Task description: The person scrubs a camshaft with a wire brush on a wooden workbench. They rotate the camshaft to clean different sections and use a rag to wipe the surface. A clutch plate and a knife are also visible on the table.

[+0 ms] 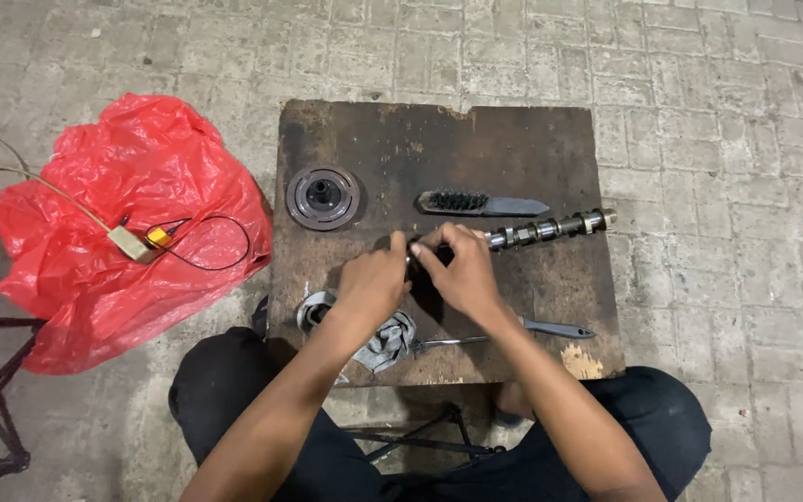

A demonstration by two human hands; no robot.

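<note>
The person sat over a dark wooden board [439,139] laid on brick paving, and every place here is given from that board. A camshaft [550,227] lay across the board's middle, its free end reaching the right edge. Both hands met at its other end, near the board's centre. The left hand [374,279] curled its fingers together around that end, and the right hand [457,270] closed its fingers over the same spot, thumb and forefinger pinching the shaft; the two hands touched. What lay under the palms could not be seen.

Toward the board's far side, just beyond the camshaft, lay a wire brush [480,203], bristles to the left. A round pulley [323,196] sat at the far left part. On the near edge lay a grey rag [385,342] beside a metal ring [313,309], and a ratchet [513,333] pointed right. Off the board's left edge a red plastic bag [123,242] rested on the paving, with a small plug and wires [141,242] on top.
</note>
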